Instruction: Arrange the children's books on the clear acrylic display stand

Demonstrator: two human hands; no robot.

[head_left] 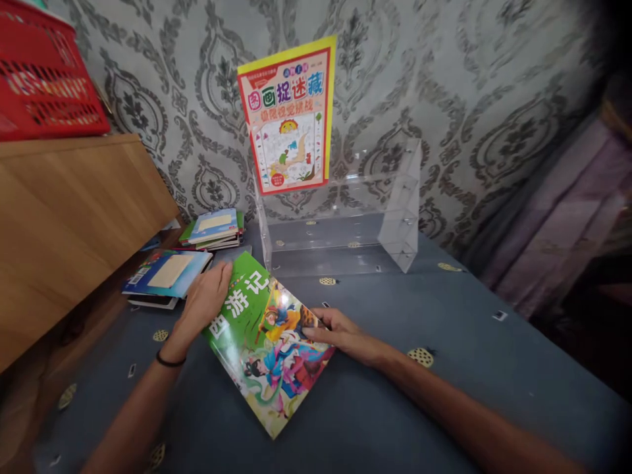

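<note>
At the far left, a red plastic openwork basket (pixel 49 79) sits on a light-brown wooden cabinet (pixel 74 217). Beside the cabinet lie a small blue-topped stack of books (pixel 170 270) and, behind it, another pale-blue-topped stack (pixel 217 227).

The left hand (pixel 210 296) is closed at the upper-left edge of a glossy green picture book with white lettering (pixel 276 349); some of its fingers are hidden. The book is tilted, cover up, in front of the person; whether its near corner touches the blue-grey pineapple-print desk (pixel 469 316) is unclear.

Behind, a red-and-yellow children's book (pixel 291 125) stands on the upper tier of a clear plastic rack (pixel 401 217).

The right hand (pixel 343 336) pinches the green book's right edge, thumb on the cover.

The step in hand looks like two-handed handling of this book; moving it calls for a steady grip at both edges.
</note>
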